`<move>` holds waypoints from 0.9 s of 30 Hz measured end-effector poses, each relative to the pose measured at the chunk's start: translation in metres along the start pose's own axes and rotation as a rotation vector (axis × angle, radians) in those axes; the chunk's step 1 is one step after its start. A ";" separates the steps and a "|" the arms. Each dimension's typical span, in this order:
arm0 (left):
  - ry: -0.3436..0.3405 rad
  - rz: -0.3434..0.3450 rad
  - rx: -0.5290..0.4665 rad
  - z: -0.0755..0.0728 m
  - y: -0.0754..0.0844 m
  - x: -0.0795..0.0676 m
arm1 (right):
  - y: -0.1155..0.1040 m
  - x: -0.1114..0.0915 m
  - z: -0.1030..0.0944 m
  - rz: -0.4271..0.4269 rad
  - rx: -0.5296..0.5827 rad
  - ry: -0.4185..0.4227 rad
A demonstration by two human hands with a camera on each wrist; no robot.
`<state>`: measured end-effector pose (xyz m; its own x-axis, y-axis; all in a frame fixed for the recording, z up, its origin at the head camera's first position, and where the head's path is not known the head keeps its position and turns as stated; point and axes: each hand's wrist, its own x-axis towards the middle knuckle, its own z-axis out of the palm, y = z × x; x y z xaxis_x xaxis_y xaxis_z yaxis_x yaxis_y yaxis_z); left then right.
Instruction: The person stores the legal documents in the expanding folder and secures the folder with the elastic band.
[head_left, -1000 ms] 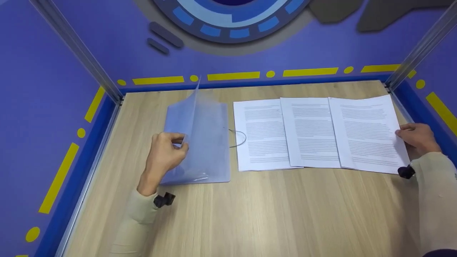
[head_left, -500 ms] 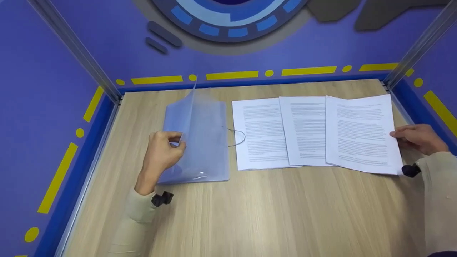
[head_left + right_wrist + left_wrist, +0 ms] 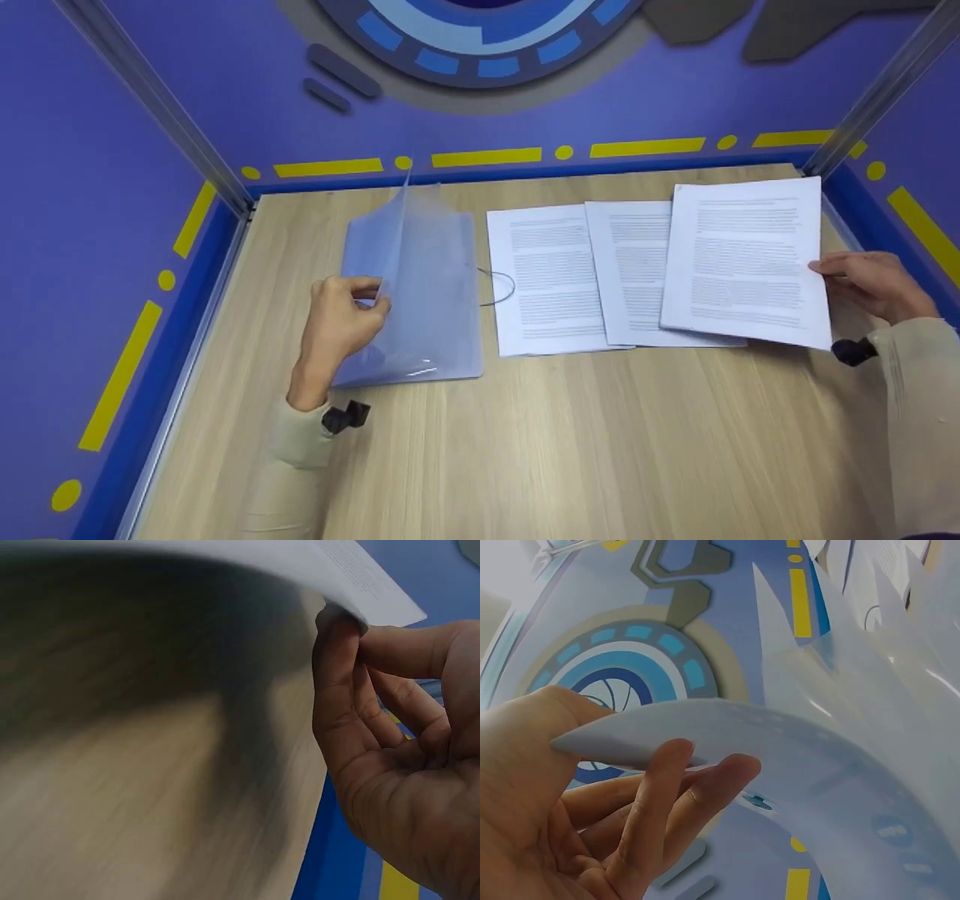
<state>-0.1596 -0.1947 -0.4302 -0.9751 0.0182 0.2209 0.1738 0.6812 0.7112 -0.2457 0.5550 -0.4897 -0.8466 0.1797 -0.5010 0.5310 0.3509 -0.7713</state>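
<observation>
The left arm reaches forward from the near edge, its hand [image 3: 343, 319] bent over at the folder, thumb and fingers pinching the raised clear cover of the plastic folder [image 3: 441, 307], which lies on the left of the wooden table [image 3: 540, 450]. Over on the far right, the right hand [image 3: 876, 283] comes in from the side, palm turned inward, thumb and fingertip clamped on the right edge of a printed paper [image 3: 746, 262] tilted up off the tabletop. That paper hides the right part of the middle paper [image 3: 636, 262], which in turn overlaps the left paper [image 3: 556, 289]; a thin cord loop [image 3: 514, 287] from the folder reaches onto that last one. I can't read the print, nor tell how many sheets the right hand has. From the left wrist, the bending plastic hides part of that hand; from the right, the paper's underside is dark and blurred. Both sleeves run out of sight.
</observation>
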 end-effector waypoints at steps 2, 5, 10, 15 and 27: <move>0.004 -0.013 -0.016 0.001 -0.002 -0.001 | -0.002 -0.002 0.002 0.004 0.048 -0.023; 0.013 -0.027 -0.036 0.004 -0.004 -0.001 | -0.006 -0.005 0.008 -0.007 0.097 -0.045; 0.033 -0.032 -0.067 0.006 -0.006 -0.001 | -0.015 -0.010 0.020 -0.031 0.190 -0.063; 0.048 -0.045 -0.080 0.008 -0.006 0.000 | -0.025 -0.015 0.033 -0.073 0.295 -0.086; 0.054 -0.045 -0.080 0.009 -0.006 0.001 | -0.056 -0.029 0.070 -0.213 0.459 -0.163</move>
<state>-0.1629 -0.1920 -0.4400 -0.9738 -0.0522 0.2215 0.1424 0.6195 0.7720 -0.2488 0.4661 -0.4592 -0.9400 -0.0100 -0.3411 0.3407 -0.0812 -0.9366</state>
